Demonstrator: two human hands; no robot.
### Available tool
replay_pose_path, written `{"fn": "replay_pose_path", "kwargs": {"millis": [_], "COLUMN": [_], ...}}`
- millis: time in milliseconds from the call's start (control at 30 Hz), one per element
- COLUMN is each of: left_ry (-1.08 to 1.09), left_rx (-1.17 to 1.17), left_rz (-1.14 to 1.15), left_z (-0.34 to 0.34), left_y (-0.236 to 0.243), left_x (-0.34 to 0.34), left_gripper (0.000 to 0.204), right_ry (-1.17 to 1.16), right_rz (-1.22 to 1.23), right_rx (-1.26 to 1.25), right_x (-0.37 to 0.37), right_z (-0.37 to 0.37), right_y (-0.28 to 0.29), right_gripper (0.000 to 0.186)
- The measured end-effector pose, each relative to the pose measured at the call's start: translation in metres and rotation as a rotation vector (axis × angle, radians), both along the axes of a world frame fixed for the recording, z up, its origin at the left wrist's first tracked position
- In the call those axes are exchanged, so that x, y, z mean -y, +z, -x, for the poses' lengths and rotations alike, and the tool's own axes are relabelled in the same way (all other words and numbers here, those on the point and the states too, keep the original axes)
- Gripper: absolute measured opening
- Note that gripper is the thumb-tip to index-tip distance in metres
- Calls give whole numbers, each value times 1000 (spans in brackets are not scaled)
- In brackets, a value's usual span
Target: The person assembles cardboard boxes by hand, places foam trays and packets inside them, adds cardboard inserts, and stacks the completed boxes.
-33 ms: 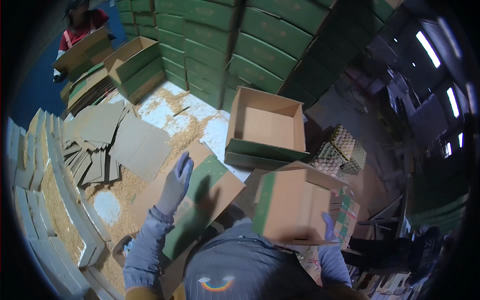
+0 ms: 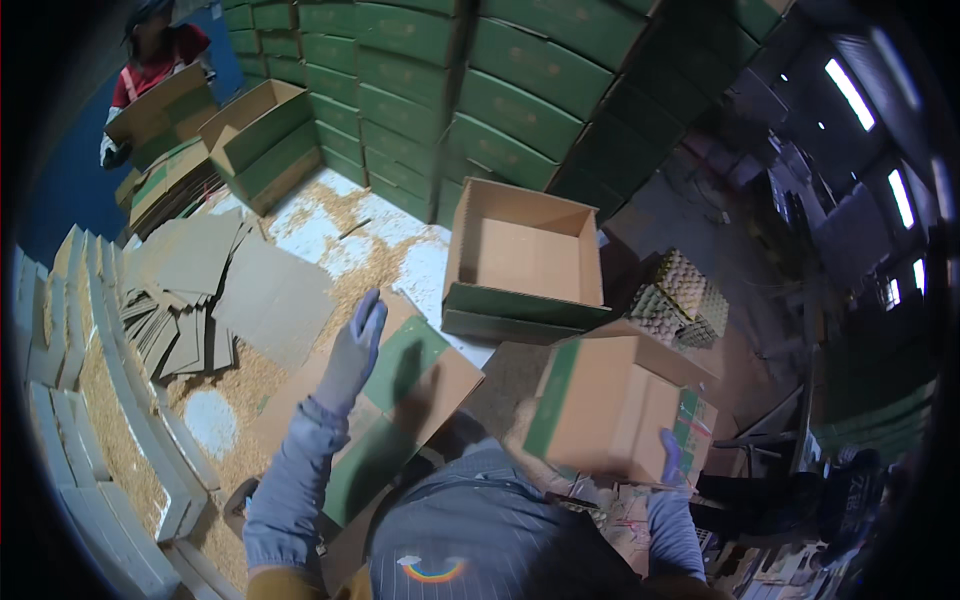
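My left hand (image 2: 355, 345), in a grey glove, has its fingers stretched out above a flat piece of brown cardboard (image 2: 445, 390) with green bands, its shadow falling on it. On my right side, my right hand (image 2: 670, 460) grips the edge of a brown box (image 2: 600, 400) with a green stripe, which is tilted. An open green-and-brown box (image 2: 525, 255) sits just beyond, with nothing visible inside. Loose grey cardboard sheets (image 2: 270, 290) lie left of my left hand on a surface strewn with straw-coloured shavings.
Stacked green boxes (image 2: 530, 80) form a wall at the back. A person in red (image 2: 165, 70) handles cartons (image 2: 250, 160) at upper left. Egg trays (image 2: 685, 300) stand at right. Stepped white panels (image 2: 120, 420) line the left. Someone in dark clothing (image 2: 840, 500) is at lower right.
My right hand and the box it holds have shifted a little rightward and down. My left hand has moved slightly up and left. The background has shifted slightly in the view.
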State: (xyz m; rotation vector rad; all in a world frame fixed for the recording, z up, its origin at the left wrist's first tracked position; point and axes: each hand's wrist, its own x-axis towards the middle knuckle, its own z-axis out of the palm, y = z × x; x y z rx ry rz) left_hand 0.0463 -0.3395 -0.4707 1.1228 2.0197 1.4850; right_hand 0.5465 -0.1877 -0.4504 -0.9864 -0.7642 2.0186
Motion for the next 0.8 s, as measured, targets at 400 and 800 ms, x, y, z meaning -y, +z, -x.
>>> {"fn": "replay_pose_path", "kwargs": {"millis": [400,800], "left_ry": [-265,-125], "left_rx": [474,-265], "left_rz": [386,172], "left_z": [-17,-62], "left_y": [-27,-51], "left_x": [-163,-46], "left_gripper": [93,61], "right_ry": [32,497], "right_rz": [-178,-835], "right_rx": [12,511], "right_x": [-182,-183], "right_z": [73,164], "right_y": [67,14], "right_gripper": [53,47]}}
